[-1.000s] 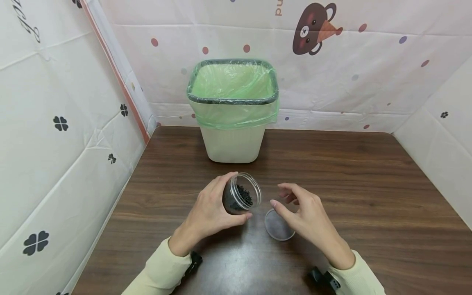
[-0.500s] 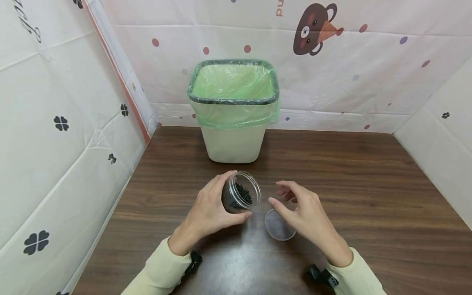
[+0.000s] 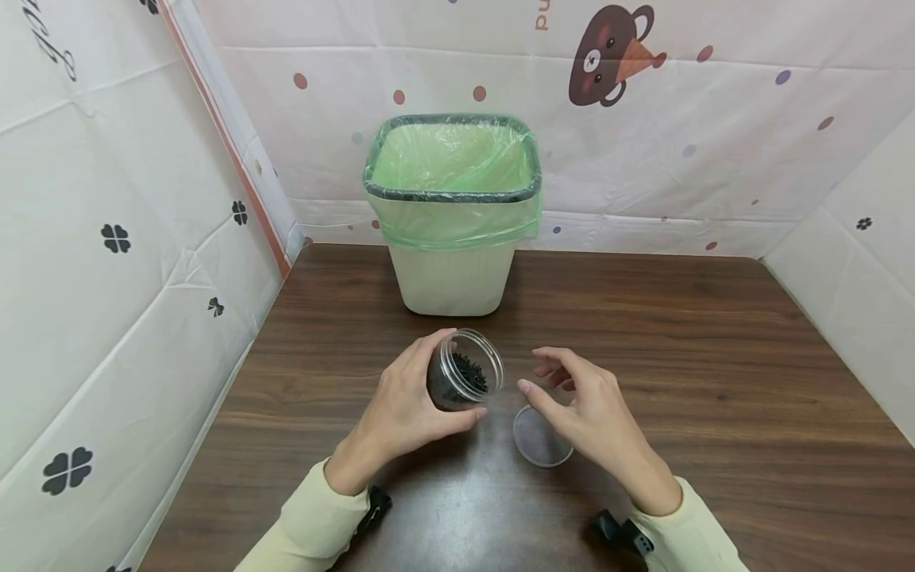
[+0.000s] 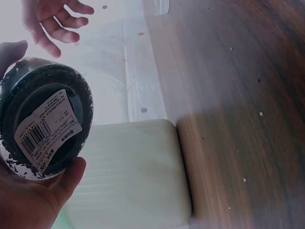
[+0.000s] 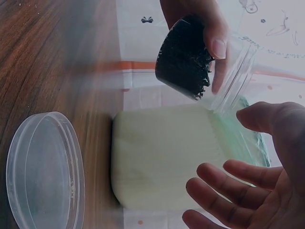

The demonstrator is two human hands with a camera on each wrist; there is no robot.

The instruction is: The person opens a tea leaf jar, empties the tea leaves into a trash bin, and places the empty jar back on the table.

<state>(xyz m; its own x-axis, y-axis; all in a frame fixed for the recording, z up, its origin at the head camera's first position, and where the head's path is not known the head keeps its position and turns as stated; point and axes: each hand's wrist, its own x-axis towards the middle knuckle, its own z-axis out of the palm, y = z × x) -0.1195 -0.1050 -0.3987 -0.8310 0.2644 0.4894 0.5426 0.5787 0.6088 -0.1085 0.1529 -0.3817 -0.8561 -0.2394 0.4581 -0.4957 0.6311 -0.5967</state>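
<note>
My left hand grips a clear jar partly filled with small dark dried bits, like loose tea leaves. The jar is uncovered and tilted, its mouth turned to the right. In the left wrist view a barcode label shows on the jar's bottom. My right hand hovers to the right of the jar's mouth, fingers spread and loosely bent, with nothing in them. Below that hand a clear round lid lies flat on the table; the right wrist view shows the lid near the hand.
A cream trash bin with a green liner bag stands behind the hands, at the back of the brown wooden table. Printed cloth hangs behind and on both sides. Small specks dot the tabletop in the left wrist view.
Both hands have drifted very slightly away from the body and to the left, the jar with the left hand. The lid and bin stay put.
</note>
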